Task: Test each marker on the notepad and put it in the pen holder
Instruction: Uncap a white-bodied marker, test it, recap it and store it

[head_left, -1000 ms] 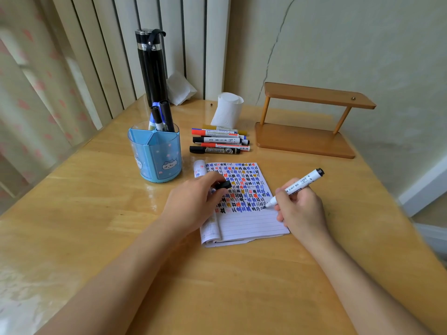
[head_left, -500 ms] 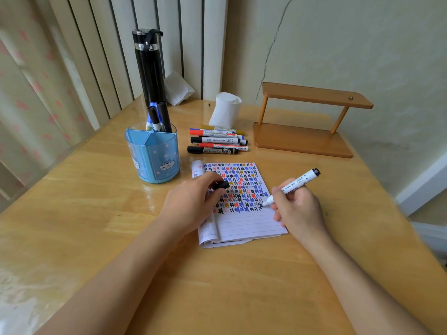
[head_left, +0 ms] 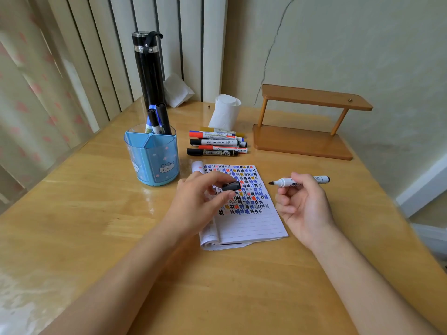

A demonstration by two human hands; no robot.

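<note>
The right hand [head_left: 304, 209] pinches the bare-tipped marker [head_left: 286, 182], held flat just past the notepad [head_left: 254, 221]'s right edge. The left hand [head_left: 198, 204] pinches the black cap [head_left: 231, 186] above the pad. If the cap misses the tip, ink could mark a finger. The pen holder [head_left: 152, 163] stands left of the pad's far corner, and I think it has room. Both hands are well in from the table [head_left: 96, 213]'s edges.

Glossy wooden table [head_left: 72, 213], translucent plastic pen holder [head_left: 154, 163], lined paper notepad [head_left: 251, 226]
</note>
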